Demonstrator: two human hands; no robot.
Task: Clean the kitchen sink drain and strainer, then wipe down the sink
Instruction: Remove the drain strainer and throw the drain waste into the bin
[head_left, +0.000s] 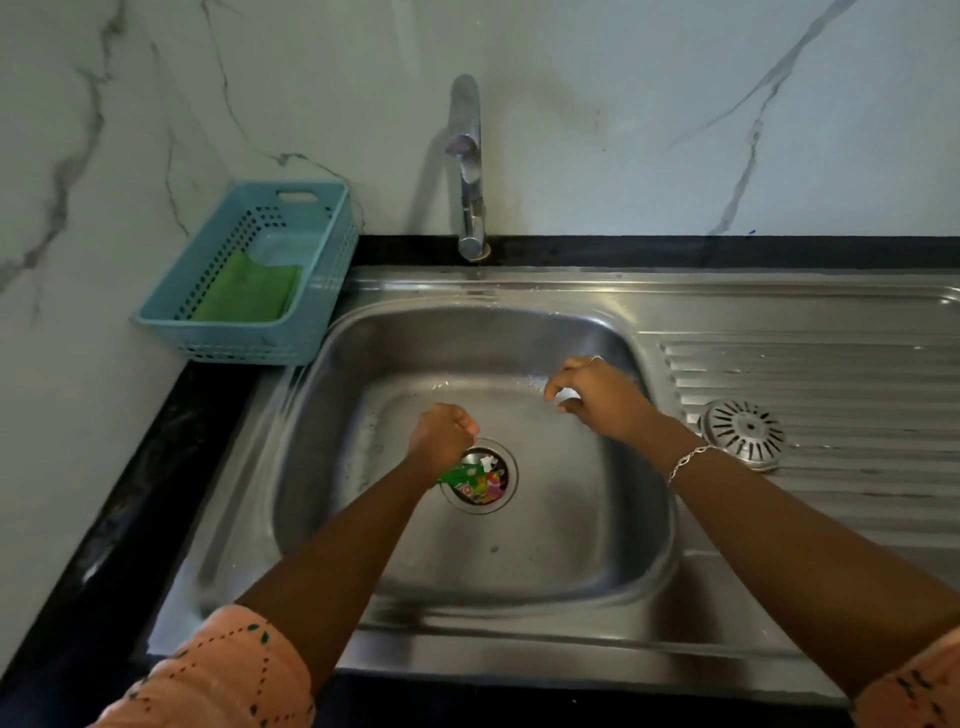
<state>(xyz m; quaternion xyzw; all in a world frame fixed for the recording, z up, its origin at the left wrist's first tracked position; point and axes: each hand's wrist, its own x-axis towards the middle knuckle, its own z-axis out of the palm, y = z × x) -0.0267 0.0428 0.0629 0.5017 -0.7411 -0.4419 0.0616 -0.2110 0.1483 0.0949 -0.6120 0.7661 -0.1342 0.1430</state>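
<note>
Both hands down in the sink (519, 639), apart from each other. Left hand (441, 434) bunched into a fist right over the drain (511, 470). Just under its wrist, a green scrap (456, 475) poking from the drain opening; unclear whether pinched or merely lying there. Beside that scrap, more coloured scraps of wrapper (488, 486) packed into the drain. Right hand (597, 395) farther back and to the right of the left, fingers bent downward, thumb close to forefinger; a pale blur beneath them, impossible to tell if held. Just right of the right wrist, on the ribbed drainboard (831, 374), the strainer (743, 434), out of the drain. Beyond the left hand, a blue basket (311, 312) with a green pad (244, 293) inside. Beyond and between the hands, the tap (467, 171).
</note>
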